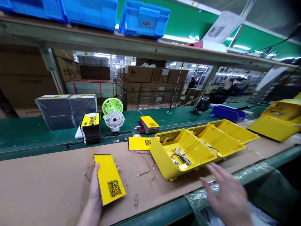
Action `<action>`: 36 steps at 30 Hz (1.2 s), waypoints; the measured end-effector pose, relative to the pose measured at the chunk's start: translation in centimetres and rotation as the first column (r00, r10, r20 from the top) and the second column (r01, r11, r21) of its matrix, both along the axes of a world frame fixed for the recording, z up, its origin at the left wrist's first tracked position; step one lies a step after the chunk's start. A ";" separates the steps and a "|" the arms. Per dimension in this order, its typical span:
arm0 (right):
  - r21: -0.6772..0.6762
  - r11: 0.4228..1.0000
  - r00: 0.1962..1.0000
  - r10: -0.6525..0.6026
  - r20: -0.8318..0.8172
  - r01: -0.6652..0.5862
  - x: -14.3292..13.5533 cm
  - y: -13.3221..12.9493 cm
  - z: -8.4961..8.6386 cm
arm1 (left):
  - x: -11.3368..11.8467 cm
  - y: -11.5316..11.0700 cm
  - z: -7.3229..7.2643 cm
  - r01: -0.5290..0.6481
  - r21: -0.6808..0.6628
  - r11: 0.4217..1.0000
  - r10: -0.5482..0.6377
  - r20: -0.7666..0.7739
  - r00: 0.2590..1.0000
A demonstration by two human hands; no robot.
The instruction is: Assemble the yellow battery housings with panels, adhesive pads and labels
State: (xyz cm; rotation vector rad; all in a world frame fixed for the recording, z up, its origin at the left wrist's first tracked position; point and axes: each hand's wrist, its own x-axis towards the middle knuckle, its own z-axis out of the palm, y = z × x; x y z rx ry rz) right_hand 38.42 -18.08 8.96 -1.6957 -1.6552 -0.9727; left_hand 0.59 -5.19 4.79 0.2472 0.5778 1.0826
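Observation:
My left hand (94,185) is wrapped round a flat yellow pack (109,179) with a printed QR code, held tilted above the cardboard; a thin wire with a small white connector trails from its left side. My right hand (227,196), somewhat blurred, has its fingers spread and holds nothing. It is in front of an open yellow plastic housing (162,160), which has a small circuit board (181,157) and wires inside. Another flat yellow pack (138,143) lies left of the housing, its leads running across the cardboard.
More yellow housings (227,146) stand in a row to the right. Behind are a stack of yellow packs (150,124), a white fan (114,121), a green fan (109,105) and a blue bin (228,113). A plastic bag (265,182) hangs at the front edge.

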 end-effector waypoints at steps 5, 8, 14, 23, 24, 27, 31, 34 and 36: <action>-0.103 0.994 0.997 0.045 0.068 -0.038 -5.1 4.8 -1.9 | -0.2 0.0 -0.3 0.026 -0.003 1.000 -0.026 -0.042 0.999; -0.069 0.995 0.994 0.072 0.082 -0.066 -5.0 5.2 -2.6 | -0.2 0.0 -0.1 0.016 -0.018 1.000 -0.017 -0.080 0.997; -0.096 0.992 0.986 0.100 0.131 -0.087 -0.7 4.9 -2.7 | -0.4 -0.1 -0.1 0.047 -0.019 0.999 -0.048 -0.070 0.996; -0.188 0.969 0.979 -0.131 0.157 0.160 11.3 7.5 -1.5 | -0.7 -0.2 -0.1 0.046 0.002 0.999 -0.046 -0.043 0.998; -0.204 0.959 0.976 -0.172 0.135 0.197 12.1 7.8 -1.3 | -0.7 -0.2 -0.2 0.046 0.007 0.999 -0.046 -0.045 0.998; -0.166 0.934 0.949 -0.310 0.057 0.315 12.5 8.7 -0.6 | -0.6 -0.1 -0.6 0.038 0.015 0.999 -0.037 -0.055 0.998; -0.067 0.988 0.990 -0.143 -0.010 0.142 7.6 10.1 -1.0 | -0.4 0.1 -1.0 0.059 0.014 0.998 -0.058 -0.034 0.998; -0.377 0.901 0.964 0.133 -0.231 -0.214 2.4 12.9 -2.7 | -0.4 0.2 -0.9 0.079 0.034 0.996 -0.079 0.007 0.997; -0.515 0.800 0.912 0.094 -0.398 -0.307 -0.2 15.7 -4.2 | -0.5 0.3 -0.8 0.084 0.042 0.996 -0.085 0.018 0.996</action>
